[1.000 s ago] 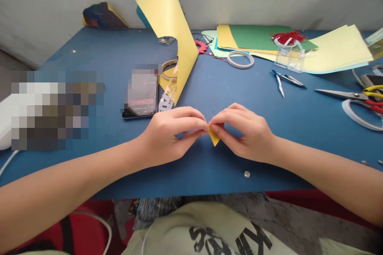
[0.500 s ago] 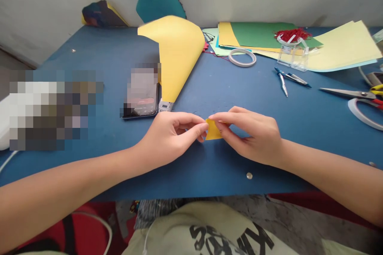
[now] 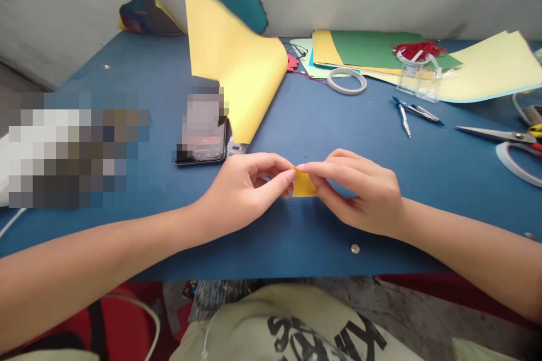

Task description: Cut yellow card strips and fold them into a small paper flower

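A small piece of yellow paper (image 3: 304, 186) is between my two hands, just above the blue table near its front edge. My left hand (image 3: 262, 183) pinches its left corner between thumb and fingertips. On the other side, my right hand (image 3: 359, 189) grips the top and right part with thumb and index finger. The fingers hide part of the paper, so I cannot tell how it is folded. Beyond my left hand a large curled sheet of yellow paper (image 3: 249, 84) stands with its lower end by a phone (image 3: 203, 130).
Tape roll (image 3: 347, 81), pens (image 3: 417, 111) and scissors (image 3: 491, 133) lie to the right on the blue table (image 3: 292, 248). Behind them are coloured sheets (image 3: 376, 48) and red threads (image 3: 419, 49). Another tape roll (image 3: 514, 163) rests by the scissors. A blurred patch covers the left side.
The large yellow sheet has flopped over, its upper left part now rising higher and spreading wider. Both hands keep their pinch on the small paper, with the right fingers slightly shifted.
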Demonstrator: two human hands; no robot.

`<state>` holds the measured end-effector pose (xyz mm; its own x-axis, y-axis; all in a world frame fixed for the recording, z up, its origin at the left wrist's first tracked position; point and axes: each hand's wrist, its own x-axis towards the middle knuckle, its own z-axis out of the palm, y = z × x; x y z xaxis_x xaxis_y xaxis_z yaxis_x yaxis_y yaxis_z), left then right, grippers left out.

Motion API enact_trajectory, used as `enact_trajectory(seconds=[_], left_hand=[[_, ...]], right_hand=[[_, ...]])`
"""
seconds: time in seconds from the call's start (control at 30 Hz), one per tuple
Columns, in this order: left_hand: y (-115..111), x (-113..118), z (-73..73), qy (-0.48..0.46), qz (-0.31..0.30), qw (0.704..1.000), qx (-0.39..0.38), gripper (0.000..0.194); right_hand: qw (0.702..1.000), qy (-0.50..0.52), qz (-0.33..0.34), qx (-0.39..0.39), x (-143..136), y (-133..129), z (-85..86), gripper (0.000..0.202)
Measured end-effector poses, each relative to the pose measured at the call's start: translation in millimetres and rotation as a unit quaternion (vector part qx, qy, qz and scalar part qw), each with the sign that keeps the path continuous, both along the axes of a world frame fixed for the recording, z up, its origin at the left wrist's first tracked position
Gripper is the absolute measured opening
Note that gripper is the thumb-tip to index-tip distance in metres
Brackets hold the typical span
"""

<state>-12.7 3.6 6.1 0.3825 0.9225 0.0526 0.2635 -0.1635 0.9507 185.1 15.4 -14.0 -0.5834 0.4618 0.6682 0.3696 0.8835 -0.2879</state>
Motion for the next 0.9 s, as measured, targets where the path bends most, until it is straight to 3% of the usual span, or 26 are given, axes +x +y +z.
enact_trajectory(seconds=[0.47, 0.9], left_hand=[[-1.3, 0.7, -1.3, 0.002, -0.004, 1.000, 0.027, 0.010], [-1.6, -0.4, 1.7, -0.009, -0.007, 0.999, -0.036, 0.012]], right_hand=[[1.000, -0.012, 0.005, 0.007, 0.8, -0.7, -0.8, 0.030], [0.999, -0.031, 0.023, 0.000, 2.5, -0.8, 0.8, 0.032]])
